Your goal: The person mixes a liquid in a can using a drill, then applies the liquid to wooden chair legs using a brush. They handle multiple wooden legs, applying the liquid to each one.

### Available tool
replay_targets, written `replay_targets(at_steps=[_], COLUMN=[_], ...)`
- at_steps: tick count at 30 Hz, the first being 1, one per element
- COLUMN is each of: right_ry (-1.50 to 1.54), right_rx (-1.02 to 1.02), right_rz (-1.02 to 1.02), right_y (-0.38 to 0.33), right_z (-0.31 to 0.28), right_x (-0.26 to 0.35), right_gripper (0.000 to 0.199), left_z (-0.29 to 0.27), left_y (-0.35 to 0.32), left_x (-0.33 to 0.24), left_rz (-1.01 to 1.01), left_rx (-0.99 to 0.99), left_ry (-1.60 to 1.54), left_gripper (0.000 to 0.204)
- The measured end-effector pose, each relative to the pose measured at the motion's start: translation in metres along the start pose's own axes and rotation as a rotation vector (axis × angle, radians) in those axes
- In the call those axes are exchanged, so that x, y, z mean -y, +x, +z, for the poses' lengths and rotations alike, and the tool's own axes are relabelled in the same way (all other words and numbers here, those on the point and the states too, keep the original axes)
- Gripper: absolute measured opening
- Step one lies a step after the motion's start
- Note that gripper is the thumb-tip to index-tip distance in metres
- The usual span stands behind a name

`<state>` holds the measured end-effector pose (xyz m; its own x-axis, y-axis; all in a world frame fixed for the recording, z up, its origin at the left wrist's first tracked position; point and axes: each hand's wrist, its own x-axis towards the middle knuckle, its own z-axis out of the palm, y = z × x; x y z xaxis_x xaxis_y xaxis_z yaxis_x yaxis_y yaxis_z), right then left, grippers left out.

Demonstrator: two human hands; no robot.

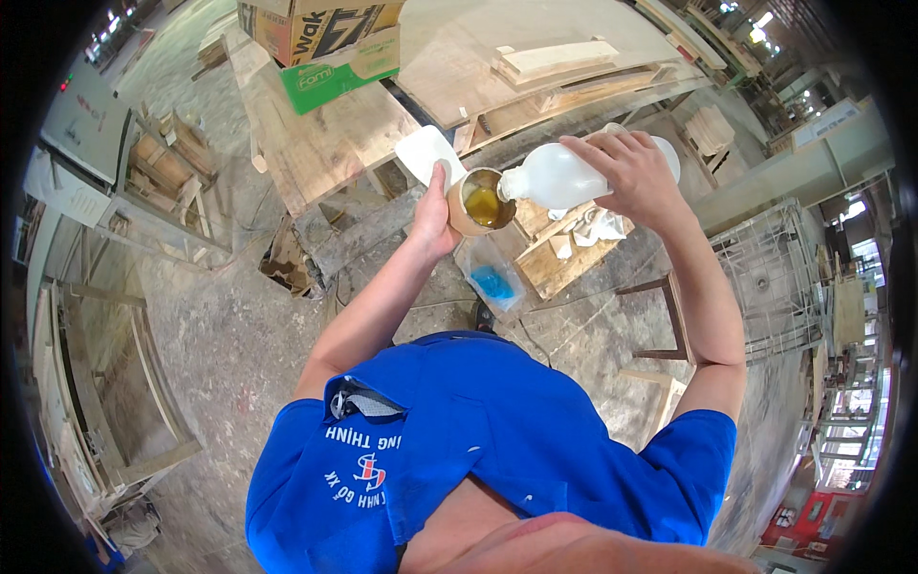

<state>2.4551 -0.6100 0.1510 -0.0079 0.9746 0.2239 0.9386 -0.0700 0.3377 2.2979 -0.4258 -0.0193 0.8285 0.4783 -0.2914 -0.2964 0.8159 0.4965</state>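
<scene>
Near the upper middle of the frame, my left hand point(435, 215) clamps a small cup point(478, 201) of yellow liquid while my right hand point(631, 172) grips a tilted white bottle point(555, 177), mouth at the rim; pouring seems underway, needing a steady tilt next.
</scene>
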Motion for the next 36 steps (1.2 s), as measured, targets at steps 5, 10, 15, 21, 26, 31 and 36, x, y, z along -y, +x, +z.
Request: replay_targets(at_steps=[5,10,15,21,26,31,36], right_ry=[0.066,0.164,0.400,0.831,0.959,0.914,0.729], right_rx=[-0.006,-0.123,-0.236,-0.186,-0.211,-0.173,-0.092], right_rz=[0.084,0.163,0.283,0.537,0.605,0.677,0.642], right_y=[-0.007,-0.019,-0.025,-0.038,-0.043,-0.052,-0.058], right_z=[-0.011,-0.001,0.023,0.059,0.069,0.080,0.083], right_x=[0.011,0.015,0.027,0.039,0.035,0.017,-0.002], right_gripper=[0.088,0.083,0.081,0.086,0.085,0.084,0.081], left_z=[-0.005,-0.008,-0.010,0.012,0.019,0.042,0.052], left_y=[-0.005,-0.003,0.008,0.016,0.033,0.045,0.066], left_x=[0.000,0.004,0.011,0.024,0.032,0.043,0.055], left_rz=[-0.094,-0.135,-0.143,-0.060,0.022,0.174,0.342], left_rx=[0.070,0.124,0.143,0.016,-0.014,-0.072,-0.061], left_ry=[-0.097,-0.134,-0.159,-0.179,-0.173,-0.126,-0.090], left_gripper=[0.053,0.053,0.056,0.056,0.054,0.049,0.046])
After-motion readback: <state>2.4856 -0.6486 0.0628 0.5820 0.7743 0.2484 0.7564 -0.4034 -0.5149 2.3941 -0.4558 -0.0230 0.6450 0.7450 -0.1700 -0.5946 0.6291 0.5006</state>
